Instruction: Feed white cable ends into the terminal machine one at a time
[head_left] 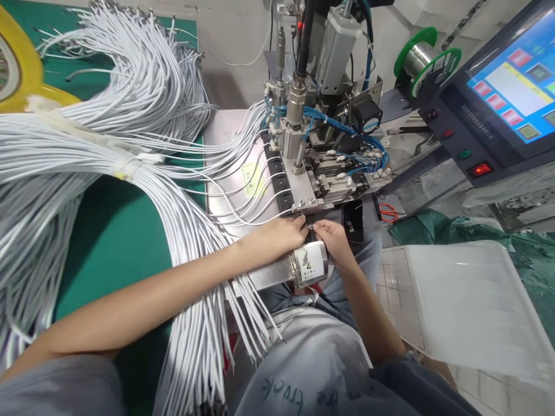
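My right hand point(333, 236) pinches a small shiny metal connector point(310, 226) at the front corner of the machine. Right beside it, my left hand point(297, 230) has its fingers closed close to the end of a white cable point(277, 218); what they grip is hidden. The machine point(299, 188), with metal cylinders and blue air tubes, stands just beyond both hands. Several white cables run into its row of black blocks point(277, 179). Below my hands sits a metal box with a white label point(311, 263). My left forearm lies across a bundle of white cables point(191, 254).
Large cable bundles point(143, 63) cover the green mat point(113, 231) on the left. A yellow reel point(26, 69) stands at the far left. On the right are a touchscreen panel point(511, 86), a solder wire spool point(420, 58), orange-handled scissors point(387, 212) and a white plastic bin point(468, 294).
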`<state>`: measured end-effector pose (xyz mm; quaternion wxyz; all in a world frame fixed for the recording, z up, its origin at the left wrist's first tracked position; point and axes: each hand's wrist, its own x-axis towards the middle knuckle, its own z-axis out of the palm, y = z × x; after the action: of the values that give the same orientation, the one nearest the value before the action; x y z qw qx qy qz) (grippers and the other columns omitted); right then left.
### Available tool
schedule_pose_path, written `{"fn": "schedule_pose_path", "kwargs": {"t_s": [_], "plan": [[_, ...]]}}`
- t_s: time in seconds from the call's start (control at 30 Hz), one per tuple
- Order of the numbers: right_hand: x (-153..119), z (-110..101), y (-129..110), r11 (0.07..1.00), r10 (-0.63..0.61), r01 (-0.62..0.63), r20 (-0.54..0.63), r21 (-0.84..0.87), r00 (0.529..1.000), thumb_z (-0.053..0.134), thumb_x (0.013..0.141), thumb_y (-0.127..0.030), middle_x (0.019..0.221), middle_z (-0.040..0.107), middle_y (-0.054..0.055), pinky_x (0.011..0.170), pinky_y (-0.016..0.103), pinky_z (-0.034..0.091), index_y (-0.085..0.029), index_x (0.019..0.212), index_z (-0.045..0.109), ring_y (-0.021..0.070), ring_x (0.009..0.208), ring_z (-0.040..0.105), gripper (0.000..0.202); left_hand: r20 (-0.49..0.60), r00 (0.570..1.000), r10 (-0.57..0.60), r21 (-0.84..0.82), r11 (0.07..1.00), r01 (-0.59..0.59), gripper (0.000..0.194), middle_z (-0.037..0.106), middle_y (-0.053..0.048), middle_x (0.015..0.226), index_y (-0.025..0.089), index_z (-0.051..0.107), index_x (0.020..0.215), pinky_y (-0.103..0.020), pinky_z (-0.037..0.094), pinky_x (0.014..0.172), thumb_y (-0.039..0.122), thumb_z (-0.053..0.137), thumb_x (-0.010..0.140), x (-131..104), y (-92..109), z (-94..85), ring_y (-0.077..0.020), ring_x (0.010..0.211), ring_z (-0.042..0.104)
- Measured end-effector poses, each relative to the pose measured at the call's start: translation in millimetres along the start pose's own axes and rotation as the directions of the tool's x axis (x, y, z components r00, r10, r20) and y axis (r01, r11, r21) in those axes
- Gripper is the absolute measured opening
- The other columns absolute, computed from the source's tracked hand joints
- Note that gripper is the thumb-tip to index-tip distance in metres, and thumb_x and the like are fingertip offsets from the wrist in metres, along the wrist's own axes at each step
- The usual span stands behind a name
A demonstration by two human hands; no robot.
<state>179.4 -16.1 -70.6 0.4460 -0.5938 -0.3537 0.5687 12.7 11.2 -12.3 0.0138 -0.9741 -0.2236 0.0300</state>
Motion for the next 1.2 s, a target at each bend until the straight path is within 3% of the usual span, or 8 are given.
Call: {"fn": "schedule_pose_path", "kwargs": {"t_s": [0.13,0.33,0.47,0.7,0.83,1.0,1.1,1.2], "plan": [[4,0,-1,0.999,-0.048,0.048,-0.020,-0.010,0.999,0.065,0.057,-0.037,0.048,0.050,-0.005,0.046,0.022,0.027,-0.017,0.066,0.057,0.0080,0.046,0.041,0.023,-0.019,1.000,0.014,0.027,1.000,-0.014,0.029,0.057,-0.010,0.087,0.006,0.058,0.107,-0.029,0.045,0.056,0.001,0.042,0.083,0,1,4.3,-0.0171,0.064,0.059],[9,-5,-2,0.994,0.079,-0.088,0.122,0.071,0.989,0.071,0.054,-0.039,0.054,0.051,-0.004,0.044,0.020,0.025,-0.017,0.064,0.054,0.0077,0.049,0.043,0.029,-0.083,0.996,-0.028,-0.073,0.997,0.022,0.026,0.058,-0.009,0.091,0.010,0.060,0.105,-0.028,0.044,0.057,0.008,0.042,0.086,-4,-1,4.1,-0.0160,0.065,0.059],[11,-5,3,0.996,0.067,-0.077,0.163,0.054,0.984,0.069,0.058,-0.042,0.053,0.047,-0.005,0.043,0.020,0.022,-0.018,0.064,0.051,0.0065,0.046,0.039,0.031,-0.098,0.994,-0.043,-0.127,0.991,0.030,0.026,0.060,-0.008,0.092,0.013,0.062,0.100,-0.027,0.041,0.055,0.006,0.045,0.081,-6,-4,1.1,-0.0147,0.063,0.059],[14,-6,9,0.982,-0.132,0.152,0.168,-0.110,0.977,0.060,0.068,-0.042,0.049,0.034,-0.007,0.045,0.022,0.023,-0.020,0.060,0.044,0.0074,0.044,0.030,0.028,-0.101,0.988,-0.114,-0.024,0.993,0.112,0.021,0.059,-0.007,0.061,0.013,0.062,0.065,-0.028,0.037,0.052,0.003,0.046,0.075,-12,-8,-6.6,-0.0179,0.058,0.059],[3,-11,6,0.884,-0.342,0.329,0.021,-0.332,0.940,0.050,0.079,-0.036,0.061,0.050,-0.002,0.054,0.025,0.036,-0.019,0.074,0.058,0.0125,0.058,0.046,0.020,-0.081,0.985,-0.154,-0.049,0.987,0.151,0.022,0.059,-0.006,0.061,0.012,0.063,0.068,-0.027,0.036,0.051,0.004,0.045,0.077,-14,-7,-7.7,-0.0160,0.057,0.058],[-18,-9,0,0.752,-0.439,0.476,0.191,-0.456,0.878,0.043,0.087,-0.031,0.091,0.066,0.006,0.079,0.032,0.043,-0.020,0.101,0.067,0.0183,0.087,0.058,0.030,-0.091,0.983,-0.160,-0.054,0.986,0.155,0.024,0.060,-0.006,0.063,0.013,0.064,0.071,-0.027,0.036,0.050,0.004,0.042,0.077,-14,-7,-7.6,-0.0167,0.057,0.058],[-23,-8,-2,0.682,-0.473,0.517,0.228,-0.517,0.851,0.042,0.089,-0.029,0.082,0.064,0.005,0.073,0.030,0.044,-0.020,0.098,0.070,0.0168,0.078,0.058,0.031,-0.069,0.985,-0.156,-0.064,0.986,0.151,0.023,0.061,-0.006,0.065,0.013,0.064,0.072,-0.027,0.037,0.050,0.004,0.043,0.076,-15,-7,-9.8,-0.0160,0.056,0.058],[-28,-9,-4,0.639,-0.541,0.526,0.158,-0.561,0.826,0.045,0.088,-0.028,0.076,0.059,0.003,0.062,0.028,0.042,-0.018,0.094,0.071,0.0146,0.067,0.054,0.029,-0.045,0.988,-0.151,-0.071,0.987,0.147,0.022,0.061,-0.006,0.066,0.013,0.064,0.073,-0.027,0.037,0.051,0.004,0.045,0.073,-17,-7,-11.8,-0.0159,0.057,0.058]]}}
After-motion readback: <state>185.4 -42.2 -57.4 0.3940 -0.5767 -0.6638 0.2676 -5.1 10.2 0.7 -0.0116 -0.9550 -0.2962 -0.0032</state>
